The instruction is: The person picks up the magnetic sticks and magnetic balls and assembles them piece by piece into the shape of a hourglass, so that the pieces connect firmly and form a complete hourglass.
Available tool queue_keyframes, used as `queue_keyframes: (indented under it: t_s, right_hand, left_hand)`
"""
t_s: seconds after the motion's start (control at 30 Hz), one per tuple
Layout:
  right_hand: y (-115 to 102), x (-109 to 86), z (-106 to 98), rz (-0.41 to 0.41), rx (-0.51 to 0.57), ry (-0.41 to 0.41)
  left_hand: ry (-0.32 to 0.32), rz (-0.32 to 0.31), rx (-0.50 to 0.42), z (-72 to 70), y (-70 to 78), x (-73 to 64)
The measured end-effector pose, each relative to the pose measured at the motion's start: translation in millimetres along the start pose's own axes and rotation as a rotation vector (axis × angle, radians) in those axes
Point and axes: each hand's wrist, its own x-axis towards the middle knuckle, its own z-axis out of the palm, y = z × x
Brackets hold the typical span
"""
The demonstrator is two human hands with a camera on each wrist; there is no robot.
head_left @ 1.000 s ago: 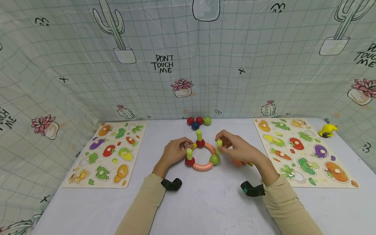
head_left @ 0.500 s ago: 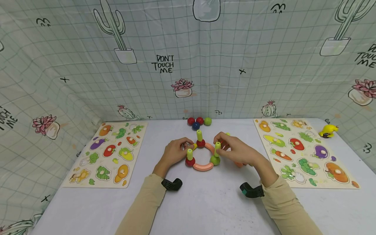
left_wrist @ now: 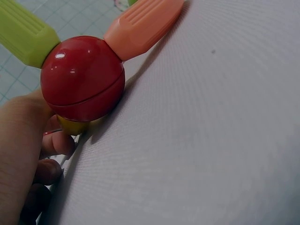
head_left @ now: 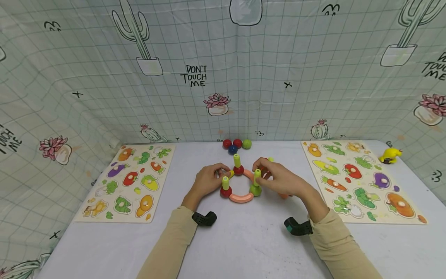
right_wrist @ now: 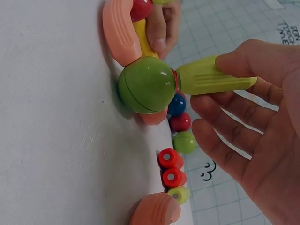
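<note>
My right hand (head_left: 282, 177) pinches a lime-green stick (right_wrist: 201, 77) between thumb and fingers. The stick's end meets a green ball (right_wrist: 145, 86), with a thin red edge showing at the joint. My left hand (head_left: 208, 179) pinches a yellow connector (right_wrist: 144, 37) on the left side of a ring of toy pieces. That ring also has a front red ball (left_wrist: 79, 77), a back red ball (head_left: 238, 170) and curved salmon connectors (head_left: 242, 198) between balls. Upright lime sticks (head_left: 225, 183) stand on both red balls. Left fingertips are partly hidden behind the front red ball.
Loose red, blue (head_left: 232, 149) and green balls lie by the back wall. Red connectors (right_wrist: 171, 177) and a salmon piece (right_wrist: 154, 210) lie near my right hand. Vegetable puzzle boards (head_left: 153, 211) flank the ring. A yellow toy (head_left: 390, 155) sits far right.
My right hand has moved slightly left with the lime-green stick, bringing it onto the top of the green ball. My left hand has stayed at the yellow connector.
</note>
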Motion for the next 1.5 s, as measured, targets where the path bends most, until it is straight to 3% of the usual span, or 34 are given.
queue_keyframes:
  t_s: [0.9,1.5]
  right_hand:
    - [0.2,-0.2,0.4,-0.018,-0.01,-0.011]
    - [16.2,2.6,-9.0,0.058,0.107,0.047]
  left_hand:
    - [0.006,0.005,0.009,-1.2,1.2,0.5]
    - [0.003,-0.013,-0.045,-0.1,-1.7,0.4]
